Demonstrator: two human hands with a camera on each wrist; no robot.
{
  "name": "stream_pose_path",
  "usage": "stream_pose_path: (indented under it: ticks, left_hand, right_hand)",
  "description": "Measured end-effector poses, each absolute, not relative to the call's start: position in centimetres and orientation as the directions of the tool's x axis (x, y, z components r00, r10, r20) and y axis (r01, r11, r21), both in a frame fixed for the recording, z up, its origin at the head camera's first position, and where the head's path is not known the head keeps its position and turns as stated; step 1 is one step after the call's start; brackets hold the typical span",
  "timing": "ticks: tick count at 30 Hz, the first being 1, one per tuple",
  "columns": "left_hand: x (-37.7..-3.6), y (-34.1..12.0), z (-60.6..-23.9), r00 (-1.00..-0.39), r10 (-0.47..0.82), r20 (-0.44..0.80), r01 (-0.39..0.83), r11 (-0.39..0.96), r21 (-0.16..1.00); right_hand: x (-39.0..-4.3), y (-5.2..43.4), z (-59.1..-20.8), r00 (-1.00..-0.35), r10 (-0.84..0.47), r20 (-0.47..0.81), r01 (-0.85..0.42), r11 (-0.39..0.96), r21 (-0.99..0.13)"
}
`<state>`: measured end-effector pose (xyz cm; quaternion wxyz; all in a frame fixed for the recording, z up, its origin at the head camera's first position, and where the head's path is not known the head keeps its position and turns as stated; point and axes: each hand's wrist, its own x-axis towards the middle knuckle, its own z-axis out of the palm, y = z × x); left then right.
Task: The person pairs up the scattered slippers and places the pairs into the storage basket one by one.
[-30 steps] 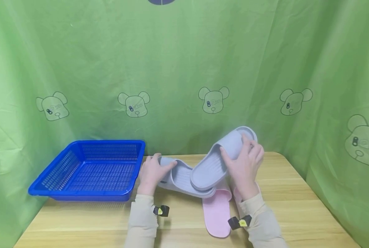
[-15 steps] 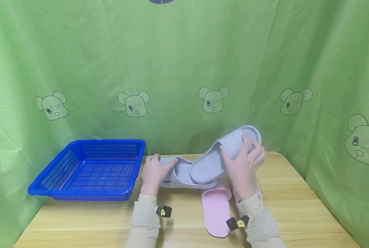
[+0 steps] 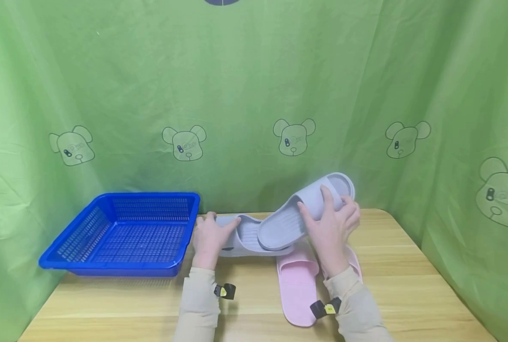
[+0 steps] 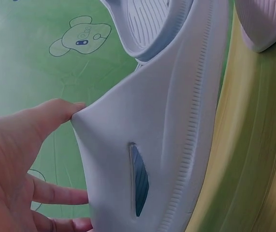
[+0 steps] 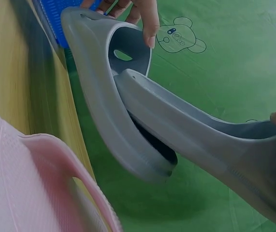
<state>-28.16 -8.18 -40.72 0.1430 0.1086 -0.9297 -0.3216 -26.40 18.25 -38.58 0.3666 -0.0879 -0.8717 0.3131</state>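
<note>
My left hand [image 3: 211, 240] grips a light grey-blue slide slipper [image 3: 249, 235] by its strap end, thumb at the strap's edge. In the left wrist view that slipper [image 4: 171, 111] shows its side with a slot in the strap. With my right hand [image 3: 335, 232] I hold the matching slipper [image 3: 281, 225] by its strap, toe end tilted up to the right. Its heel end lies over the footbed of the left one, and the right wrist view shows this heel [image 5: 138, 92] set into the other slipper. Below them a pink slipper [image 3: 298, 294] lies on the table.
A second pink slipper [image 3: 353, 263] lies partly hidden behind my right wrist. A blue plastic basket [image 3: 121, 271] with perforated walls stands at the left of the wooden table [image 3: 408, 285]. A green curtain [image 3: 245, 85] with bear-head prints hangs close behind and on both sides.
The left grey slipper's heel end has risen, bringing it nearly level. The right grey slipper has shifted slightly right, then back left, still overlapping it. Both hands keep their hold.
</note>
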Motion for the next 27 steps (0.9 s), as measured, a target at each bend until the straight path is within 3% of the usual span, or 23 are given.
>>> stream_pose_path:
  ticks: [13,20,27]
  left_hand:
    - [-28.16,-8.49,-40.59,-0.923,-0.335,0.191,-0.122,0.723,0.68]
    - [-28.18,-8.54,-40.65,-0.913,-0.357,0.199,-0.122,0.703,0.7]
    - [-28.27,-8.63,-40.62,-0.907,-0.368,0.206,-0.12,0.693,0.711]
  right_hand:
    - [-26.58,18.59,-38.6,-0.714,0.37,0.594,-0.085,0.796,-0.599]
    - [-26.54,18.42,-38.67,-0.756,0.343,0.558,-0.077,0.799,-0.596]
    - [-26.52,18.33,-38.72,-0.758,0.334,0.56,-0.084,0.802,-0.591]
